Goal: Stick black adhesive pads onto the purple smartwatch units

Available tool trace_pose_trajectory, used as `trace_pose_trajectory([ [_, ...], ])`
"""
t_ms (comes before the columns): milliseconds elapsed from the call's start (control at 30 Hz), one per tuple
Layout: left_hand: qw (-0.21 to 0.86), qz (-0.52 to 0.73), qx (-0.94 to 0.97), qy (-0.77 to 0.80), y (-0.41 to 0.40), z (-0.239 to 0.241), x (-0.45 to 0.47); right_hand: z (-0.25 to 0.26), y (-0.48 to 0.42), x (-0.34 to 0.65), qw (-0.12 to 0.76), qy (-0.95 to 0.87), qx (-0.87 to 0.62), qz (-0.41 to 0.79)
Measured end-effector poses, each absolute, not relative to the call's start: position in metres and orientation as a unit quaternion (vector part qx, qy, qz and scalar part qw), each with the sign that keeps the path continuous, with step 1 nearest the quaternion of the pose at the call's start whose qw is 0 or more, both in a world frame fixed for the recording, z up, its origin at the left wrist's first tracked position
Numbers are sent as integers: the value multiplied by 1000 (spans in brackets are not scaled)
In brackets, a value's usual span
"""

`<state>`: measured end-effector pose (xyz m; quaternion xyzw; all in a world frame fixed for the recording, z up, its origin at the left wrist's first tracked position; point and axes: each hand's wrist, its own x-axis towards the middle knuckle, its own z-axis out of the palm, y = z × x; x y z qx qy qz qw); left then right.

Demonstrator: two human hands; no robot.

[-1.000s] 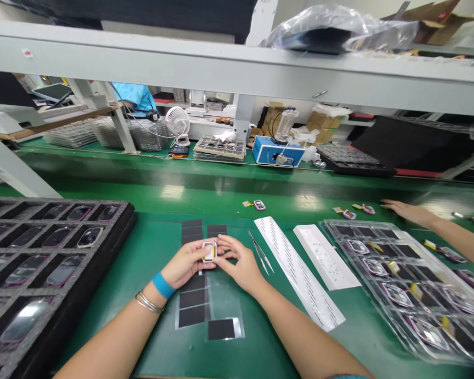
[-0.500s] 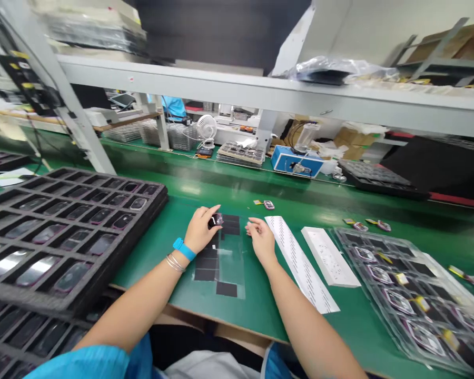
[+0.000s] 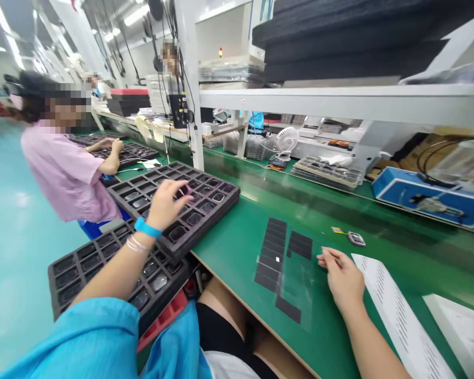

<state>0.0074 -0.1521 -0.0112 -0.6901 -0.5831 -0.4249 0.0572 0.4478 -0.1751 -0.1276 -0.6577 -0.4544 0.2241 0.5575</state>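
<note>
My left hand [image 3: 166, 204] reaches out over a black foam tray [image 3: 221, 202] whose pockets hold several small screen devices. Its fingertips are pinched on a small purple-edged device [image 3: 185, 189] just above the tray's middle pockets. A blue band and thin bangles are on that wrist. My right hand [image 3: 342, 278] rests on the green table [image 3: 237, 247], fingers loosely extended and holding nothing, at the right edge of a clear sheet carrying black rectangular pads [image 3: 274, 247].
A second foam tray [image 3: 75, 268] sits lower, under the first. A person in a pink shirt [image 3: 63, 168] works at trays to the left. One loose device [image 3: 356, 238], a white printed strip [image 3: 395, 310], a blue box [image 3: 426, 197] and a fan [image 3: 286, 141] lie further right.
My left hand has carried the small device from the pad sheet leftwards over the foam tray. The view swung left. My right hand stayed by the sheet.
</note>
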Motion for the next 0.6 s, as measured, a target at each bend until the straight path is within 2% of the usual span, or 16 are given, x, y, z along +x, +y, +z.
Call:
trace_pose_trajectory([
  [100, 120, -336, -609, -709, -107, 5, -65, -123, -179, 444, 550, -456, -669, 205],
  [233, 98, -204, -527, -819, -72, -2, -108, -121, -181, 443, 548, -451, -678, 192],
  [333, 48, -115, -515, -848, -71, -15, -107, -123, -180, 446, 543, -451, -682, 194],
  [467, 17, -69, -513, -856, -71, -12, -88, -128, -178, 447, 554, -447, -675, 195],
  [600, 82, 5, -585, -807, -36, 24, -39, -129, -178, 441, 546, -491, -650, 193],
])
